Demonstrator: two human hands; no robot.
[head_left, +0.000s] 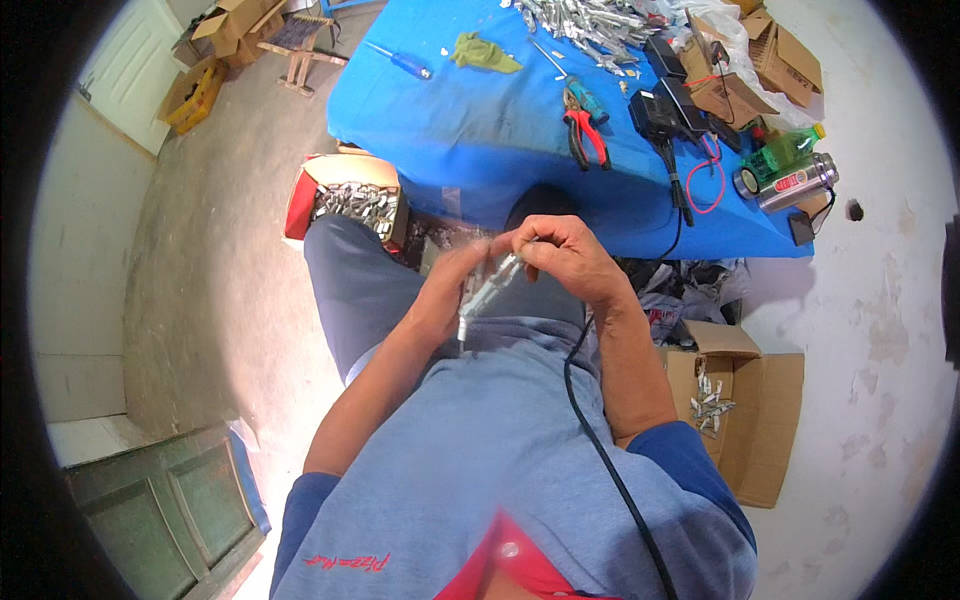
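Note:
Over my lap, my right hand (568, 258) has its fingers curled and pinches the upper end of a slim silver-white piece (483, 298). The piece slants down to the left and ends in a thin dark tip above my shirt. Its exact kind cannot be made out. My left hand (455, 285) is right beside the piece and close to the right fingertips; motion smears its fingers, so their grip is unclear. On the blue-covered table (440, 130) in front lie red-handled pliers (583, 130), a teal-handled screwdriver (588, 102) and a blue-handled screwdriver (405, 64).
A heap of silver pieces (590, 30) and a green cloth (484, 53) lie on the table. Black adapters (655, 112), a steel flask (795, 183) and a green bottle (785, 150) crowd its right. Boxes of pieces stand left (300, 200) and right (770, 420). A black cable (600, 440) crosses my torso.

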